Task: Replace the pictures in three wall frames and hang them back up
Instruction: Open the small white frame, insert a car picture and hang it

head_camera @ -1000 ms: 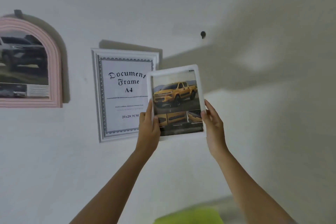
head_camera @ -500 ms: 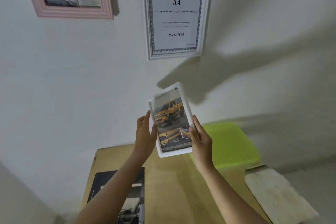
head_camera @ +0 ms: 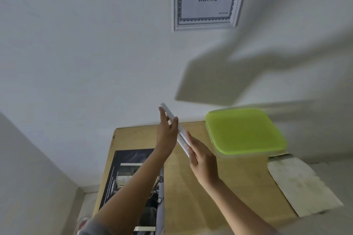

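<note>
Wooden table (head_camera: 191, 187) meets white wall (head_camera: 95, 63) (white frame (head_camera: 181, 139) held edge-on above).

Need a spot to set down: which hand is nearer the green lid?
Right. The right hand is just left of the green lid; the left hand is farther left, beyond the white frame.

- A tan wooden table (head_camera: 191, 196) fills the lower middle of the frame, its far edge against a white wall.
- A container with a lime green lid (head_camera: 244, 131) sits on the table's far right corner, right of centre.
- A dark printed picture (head_camera: 126, 173) lies flat on the table's left side, at lower left.
- A worn whitish board (head_camera: 301, 183) lies at the table's right edge.
</note>
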`<state>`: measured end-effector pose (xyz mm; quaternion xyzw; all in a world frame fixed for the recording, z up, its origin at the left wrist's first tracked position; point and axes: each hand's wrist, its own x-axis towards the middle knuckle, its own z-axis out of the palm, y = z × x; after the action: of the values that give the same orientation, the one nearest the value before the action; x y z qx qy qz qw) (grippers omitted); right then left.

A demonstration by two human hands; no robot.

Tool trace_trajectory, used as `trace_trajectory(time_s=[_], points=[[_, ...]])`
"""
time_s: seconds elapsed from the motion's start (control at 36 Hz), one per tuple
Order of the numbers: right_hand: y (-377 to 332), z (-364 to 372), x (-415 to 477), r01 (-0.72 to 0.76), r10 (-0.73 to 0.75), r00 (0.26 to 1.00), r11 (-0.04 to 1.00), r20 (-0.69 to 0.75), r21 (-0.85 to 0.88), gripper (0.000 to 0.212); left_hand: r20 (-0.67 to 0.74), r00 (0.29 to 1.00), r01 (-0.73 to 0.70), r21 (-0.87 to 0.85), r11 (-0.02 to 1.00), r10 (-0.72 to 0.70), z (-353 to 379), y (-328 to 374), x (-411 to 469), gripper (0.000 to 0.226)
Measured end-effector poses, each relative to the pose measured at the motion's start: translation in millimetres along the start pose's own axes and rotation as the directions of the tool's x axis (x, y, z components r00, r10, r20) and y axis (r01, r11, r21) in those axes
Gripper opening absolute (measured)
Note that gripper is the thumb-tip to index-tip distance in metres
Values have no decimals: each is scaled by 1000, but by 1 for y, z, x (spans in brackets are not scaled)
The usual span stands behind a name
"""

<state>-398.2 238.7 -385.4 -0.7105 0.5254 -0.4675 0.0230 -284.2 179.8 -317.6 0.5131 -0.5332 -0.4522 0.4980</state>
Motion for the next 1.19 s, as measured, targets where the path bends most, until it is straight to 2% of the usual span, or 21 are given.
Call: trace_trajectory(time_s=[0.17,0.31,0.42,0.53,0.61,0.67,0.72,0.78,0.86,0.94,1.06,1.19], points=[[-1,8,-4,-24,21,1000,981,21,192,41,-64,998,-16,-8,1000,16,-5,-6,4,64],[5,11,-15,-123,79,988,921,132,369,35,-57,998,-17,-57,998,13,-18,-18,8,59],[32,15,-21,-190,125,972,916,199,354,30,-72,997,25,-139,990,-35,-33,-34,12,47],[59,22,-24,-370,334,926,894,174,252,29,-37,997,53,-193,980,-61,-43,-50,5,34],[74,25,-22,-555,501,825,805,260,210,33,-10,992,124,-204,971,-129,-46,-66,-3,33],[83,28,-22,-722,611,684,643,398,255,36,16,987,159,-223,962,-160,-48,-77,-8,34],[90,30,-24,-818,654,570,510,497,267,34,24,982,190,-236,953,-190,-48,-88,-13,35],[94,33,-29,-859,673,512,425,534,287,32,7,974,222,-236,946,-227,-46,-100,-16,33],[96,34,-40,-880,703,473,348,531,324,29,-30,965,251,-193,949,-261,-40,-116,-20,34],[100,34,-50,-875,727,485,395,487,282,29,-62,952,290,-122,949,-299,-33,-133,-25,35],[100,27,-59,-850,738,527,465,422,248,31,-140,931,351,95,931,-337,-26,-162,-33,36],[102,20,-70,-808,724,583,563,368,173,35,-126,933,355,157,922,-338,-10,-169,-48,32]])
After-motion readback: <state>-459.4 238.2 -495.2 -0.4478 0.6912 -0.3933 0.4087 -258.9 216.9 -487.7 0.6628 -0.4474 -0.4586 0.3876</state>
